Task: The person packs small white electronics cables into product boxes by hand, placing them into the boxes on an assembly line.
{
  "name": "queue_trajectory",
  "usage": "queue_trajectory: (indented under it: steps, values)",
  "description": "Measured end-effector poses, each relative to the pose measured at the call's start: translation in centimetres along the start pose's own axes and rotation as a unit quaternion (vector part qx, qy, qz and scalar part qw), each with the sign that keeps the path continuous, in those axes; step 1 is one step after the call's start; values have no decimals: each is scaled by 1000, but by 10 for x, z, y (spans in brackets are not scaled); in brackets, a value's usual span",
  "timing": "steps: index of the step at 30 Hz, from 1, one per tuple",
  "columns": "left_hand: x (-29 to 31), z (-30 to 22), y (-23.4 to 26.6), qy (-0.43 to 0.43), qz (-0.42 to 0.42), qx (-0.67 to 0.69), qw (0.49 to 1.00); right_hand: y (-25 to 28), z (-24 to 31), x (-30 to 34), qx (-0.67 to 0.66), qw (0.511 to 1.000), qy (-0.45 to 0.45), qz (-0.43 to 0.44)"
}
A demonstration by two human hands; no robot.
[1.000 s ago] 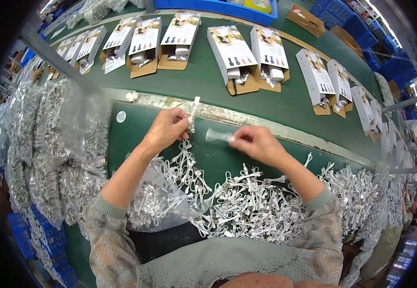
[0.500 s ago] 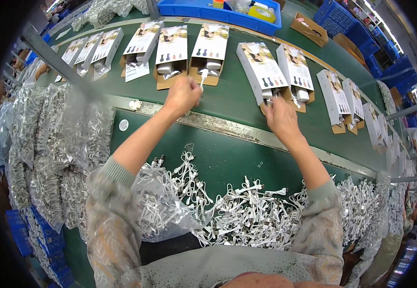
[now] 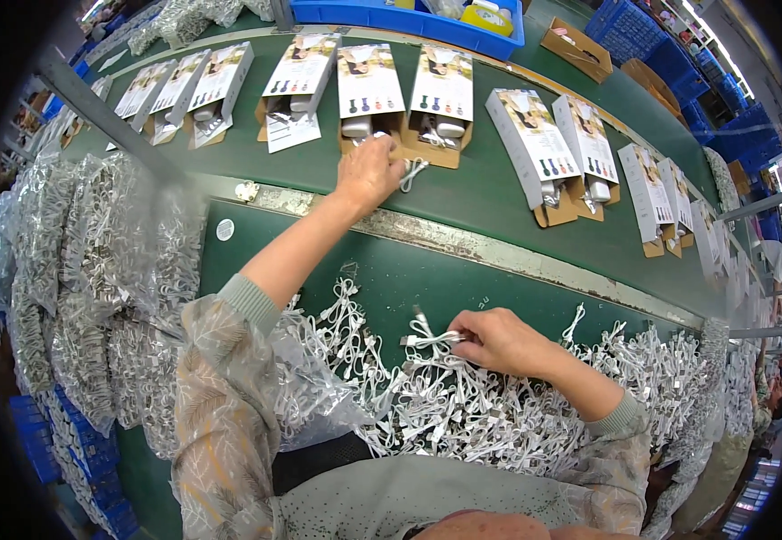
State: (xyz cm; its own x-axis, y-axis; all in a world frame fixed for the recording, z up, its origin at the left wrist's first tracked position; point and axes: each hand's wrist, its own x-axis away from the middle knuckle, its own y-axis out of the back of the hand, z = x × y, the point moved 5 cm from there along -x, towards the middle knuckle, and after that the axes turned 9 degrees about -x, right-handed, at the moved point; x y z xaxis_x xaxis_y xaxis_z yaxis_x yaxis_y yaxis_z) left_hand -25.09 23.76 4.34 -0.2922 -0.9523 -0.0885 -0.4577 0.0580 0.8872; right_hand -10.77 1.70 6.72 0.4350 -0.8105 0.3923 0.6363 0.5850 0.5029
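With fingers bent, my left hand (image 3: pixel 371 175) reaches to the flap of an open white printed box (image 3: pixel 370 83) on the green belt. A bundled white USB cable (image 3: pixel 414 173) sticks out beside its thumb, gripped in that hand. The fingertips are partly hidden at the box mouth, where a white device (image 3: pixel 356 127) shows. Another open box (image 3: pixel 443 81) stands close on the right, a white device end (image 3: pixel 450 129) at its mouth. Lower down, my right hand (image 3: pixel 508 342) pinches a bundled white USB cable (image 3: pixel 429 337) above the large cable pile (image 3: pixel 490 414).
More open boxes line the belt (image 3: pixel 463 193) left and right. A worn metal rail (image 3: pixel 463 238) separates the belt from the green worktop (image 3: pixel 391 270). Bags of cables (image 3: pixel 94 270) crowd the left, and a clear plastic bag (image 3: pixel 314 396) lies near me. A blue tray (image 3: pixel 391 15) stands beyond the belt.
The boxes have shifted right along the belt. My right hand has left a box on the right and come down to the pile, now pinching a cable. My left hand moved slightly right.
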Motion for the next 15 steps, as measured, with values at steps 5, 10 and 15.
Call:
queue_trajectory:
  steps: [5,10,15]
  values:
    - [17,4,-21,-50,40,-32,997,5,17,-22,-208,974,-69,-56]
    - [21,13,-15,-33,110,33,993,52,18,-81,-292,914,53,-275]
    - [36,49,24,-28,120,93,988,78,21,-132,-178,817,257,-484]
